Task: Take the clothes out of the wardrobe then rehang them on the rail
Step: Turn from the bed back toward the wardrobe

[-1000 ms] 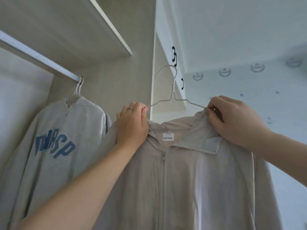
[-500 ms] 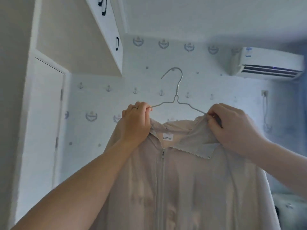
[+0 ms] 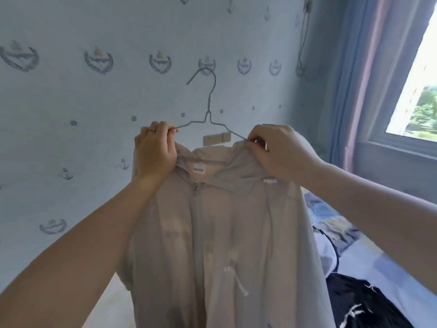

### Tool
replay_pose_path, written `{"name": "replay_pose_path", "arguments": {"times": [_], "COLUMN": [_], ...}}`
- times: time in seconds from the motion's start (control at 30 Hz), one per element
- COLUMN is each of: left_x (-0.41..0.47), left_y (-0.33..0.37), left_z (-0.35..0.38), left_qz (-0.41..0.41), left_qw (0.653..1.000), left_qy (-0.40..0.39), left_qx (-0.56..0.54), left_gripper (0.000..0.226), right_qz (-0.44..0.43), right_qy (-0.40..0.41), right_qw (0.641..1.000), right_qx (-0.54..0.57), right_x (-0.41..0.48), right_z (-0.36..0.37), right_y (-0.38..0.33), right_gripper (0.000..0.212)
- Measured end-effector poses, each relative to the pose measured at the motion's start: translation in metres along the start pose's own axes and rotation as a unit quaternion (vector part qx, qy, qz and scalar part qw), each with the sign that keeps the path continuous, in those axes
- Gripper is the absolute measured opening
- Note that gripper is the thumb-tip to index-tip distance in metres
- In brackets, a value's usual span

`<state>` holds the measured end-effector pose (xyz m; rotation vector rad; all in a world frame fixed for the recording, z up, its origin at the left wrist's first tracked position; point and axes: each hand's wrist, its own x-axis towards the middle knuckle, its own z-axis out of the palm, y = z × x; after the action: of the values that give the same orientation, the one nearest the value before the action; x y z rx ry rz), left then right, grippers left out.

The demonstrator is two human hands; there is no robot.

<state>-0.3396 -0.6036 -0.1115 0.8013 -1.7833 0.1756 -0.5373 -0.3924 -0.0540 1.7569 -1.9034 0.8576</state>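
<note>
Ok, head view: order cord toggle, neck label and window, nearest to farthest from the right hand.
1. cord toggle, just below the right hand.
2. neck label, at the collar, to its left.
3. window, far right wall.

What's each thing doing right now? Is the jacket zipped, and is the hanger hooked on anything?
Grey wire hanger: held up, hook on nothing.
Thin beige zip-up jacket: zipped up, hanging on it.
Left hand: grips one hanger end.
Right hand: pinches the collar at the other end.
Black garment: lying crumpled.
</note>
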Motion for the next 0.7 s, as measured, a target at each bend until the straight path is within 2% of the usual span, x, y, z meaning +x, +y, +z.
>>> {"name": "replay_pose_path", "arguments": {"times": [0.23, 0.33, 0.43, 0.7], "left_x": [0.005, 0.010, 0.018, 0.045], "left_y": [-0.058, -0.065, -0.059, 0.003], "left_z": [0.142, 0.192, 0.235, 0.350], "left_qz": [0.027, 0.034, 0.054, 0.090], "left_qw": [0.993, 0.988, 0.983, 0.963], "left_qy": [-0.102, -0.129, -0.144, -0.177], "left_qx": [-0.052, -0.071, -0.098, -0.184], "left_gripper": [0.029, 0.024, 0.019, 0.026], "right_qz": [0.110, 0.151, 0.177, 0.253], "right_qy": [-0.057, -0.067, -0.064, -0.028], "right_qw": [0.992, 0.986, 0.982, 0.964], "right_qx": [-0.004, -0.012, -0.032, -0.082], "right_x": [0.024, 0.031, 0.035, 0.037], "right_z": [0.107, 0.133, 0.147, 0.142], "right_y": [0.058, 0.082, 0.106, 0.187], "right_gripper": [0.009, 0.007, 0.005, 0.006]}}
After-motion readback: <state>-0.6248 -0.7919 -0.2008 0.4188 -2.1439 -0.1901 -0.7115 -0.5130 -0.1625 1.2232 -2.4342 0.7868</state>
